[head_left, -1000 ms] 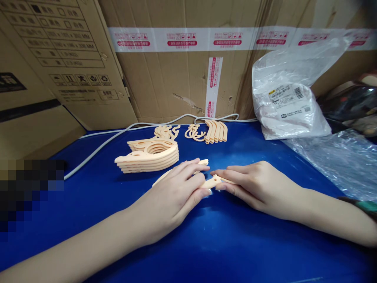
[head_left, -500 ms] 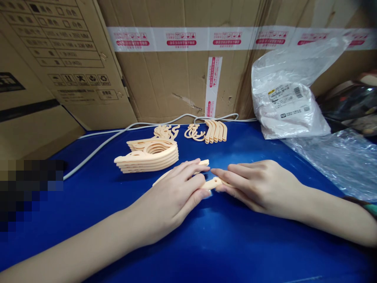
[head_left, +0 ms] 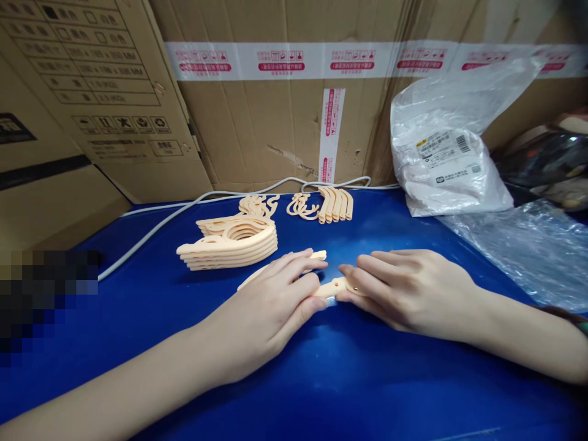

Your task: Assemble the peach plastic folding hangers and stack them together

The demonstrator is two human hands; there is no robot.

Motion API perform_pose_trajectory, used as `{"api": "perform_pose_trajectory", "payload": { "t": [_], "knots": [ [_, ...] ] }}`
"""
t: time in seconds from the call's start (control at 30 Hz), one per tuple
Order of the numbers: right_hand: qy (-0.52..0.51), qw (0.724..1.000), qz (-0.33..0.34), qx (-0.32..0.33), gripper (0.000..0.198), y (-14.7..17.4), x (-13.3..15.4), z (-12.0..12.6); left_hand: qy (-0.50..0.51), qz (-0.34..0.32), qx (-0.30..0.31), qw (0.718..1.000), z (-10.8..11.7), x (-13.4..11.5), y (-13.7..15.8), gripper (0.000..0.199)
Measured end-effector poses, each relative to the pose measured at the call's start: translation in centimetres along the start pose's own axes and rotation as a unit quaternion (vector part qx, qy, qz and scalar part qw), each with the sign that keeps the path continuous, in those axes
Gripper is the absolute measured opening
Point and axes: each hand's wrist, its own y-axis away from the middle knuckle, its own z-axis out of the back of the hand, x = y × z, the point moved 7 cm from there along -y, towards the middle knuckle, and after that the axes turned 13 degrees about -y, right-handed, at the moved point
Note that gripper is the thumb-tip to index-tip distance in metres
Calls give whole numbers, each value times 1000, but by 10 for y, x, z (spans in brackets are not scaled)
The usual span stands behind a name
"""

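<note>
My left hand [head_left: 280, 288] is closed over a cream plastic hanger piece [head_left: 327, 289], whose end with a small round hole sticks out past the thumb. Part of the same cream plastic shows beyond the fingers and behind the knuckles; the rest is under the palm. On the right, my right hand [head_left: 404, 288] pinches the other end of the hanger, thumb below and fingers above, with a small hole visible near the fingertips. Whether the two ends are joined I cannot tell. Behind my left hand lies a stack of cream hanger bodies [head_left: 229, 248].
At the back of the blue table [head_left: 321, 380] lie cream hooks [head_left: 257, 205], more hooks [head_left: 301, 207] and several curved hanger arms [head_left: 335, 205]. A grey cable [head_left: 156, 229] runs along cardboard boxes [head_left: 275, 122]. A white plastic bag [head_left: 445, 165] and clear plastic wrap [head_left: 528, 251] lie right.
My right hand's fingertips have drawn back slightly to the right and curled more, baring a bit more of the hanger's end. My left hand has stayed almost still.
</note>
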Motion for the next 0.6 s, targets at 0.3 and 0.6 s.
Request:
{"api": "perform_pose_trajectory", "payload": {
  "t": [0.3, 0.6],
  "knots": [
    [-46, 999, -26, 12, 41, 1, -4, -4, -2, -2, 9, 1000, -2, 0, 1, 36],
    [-110, 992, -57, 31, 41, 2, -7, -9, -8, -12, 27, 1000, -3, -2, 2, 35]
  ]
}}
